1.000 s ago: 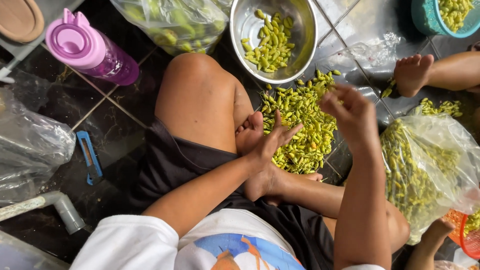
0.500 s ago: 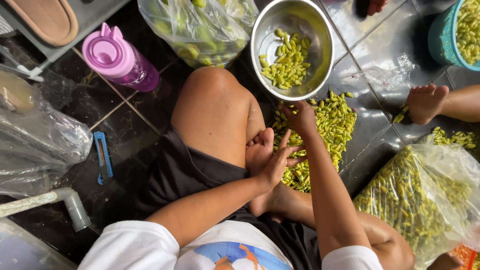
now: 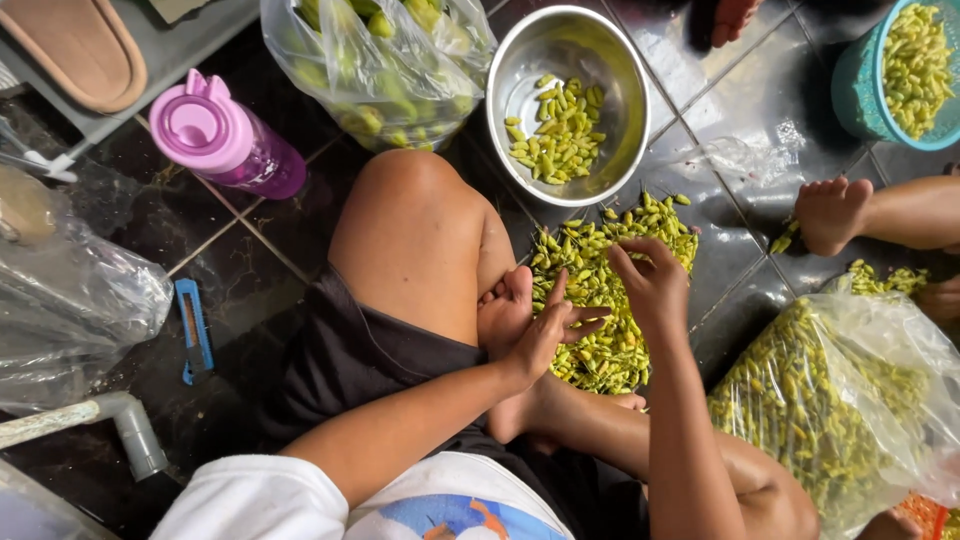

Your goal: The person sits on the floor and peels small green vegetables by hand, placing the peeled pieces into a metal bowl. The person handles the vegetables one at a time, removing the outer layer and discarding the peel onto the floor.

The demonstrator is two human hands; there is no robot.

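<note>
Chillies [image 3: 600, 300] heaped, axes mixed, hands [image 3: 655, 290] open, touching them

clear plastic bag of green-yellow pods [image 3: 830, 420] btm right, clear bag of green fruit [image 3: 385, 60] top centre, crumpled empty clear bag [image 3: 70, 300] left

I can't tell whether my right hand [image 3: 655, 290] pinches a chilli; its fingertips hide that. The teal basket [image 3: 868, 95], the sandal [image 3: 75, 55] and the big chilli bag [image 3: 850, 410] run off the edges.
</note>
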